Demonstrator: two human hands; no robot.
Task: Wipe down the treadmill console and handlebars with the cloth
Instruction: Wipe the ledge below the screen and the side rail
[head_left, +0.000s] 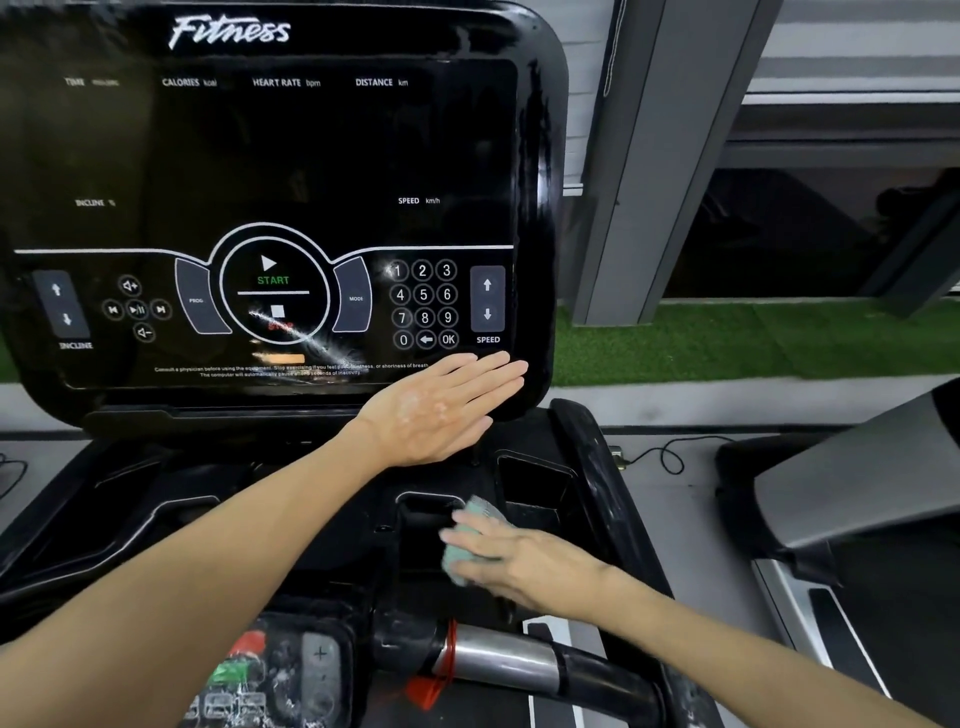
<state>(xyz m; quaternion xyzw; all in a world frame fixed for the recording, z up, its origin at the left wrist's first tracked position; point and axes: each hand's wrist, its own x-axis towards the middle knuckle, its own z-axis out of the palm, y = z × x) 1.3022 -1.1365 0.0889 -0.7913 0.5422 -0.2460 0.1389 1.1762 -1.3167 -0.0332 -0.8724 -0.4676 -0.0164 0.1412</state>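
Observation:
The black treadmill console fills the upper left, with a START dial, a number keypad and SPEED arrows. My left hand reaches across with flat, straight fingers, its fingertips at the console's lower right corner. Below it my right hand presses a pale green cloth onto the black tray under the console, fingers spread over the cloth. A handlebar with a silver sensor section and a red band runs along the bottom.
A small control panel with red and green buttons sits at the bottom left. A neighbouring treadmill stands at the right. A grey pillar and green turf lie behind, with a cable on the grey floor.

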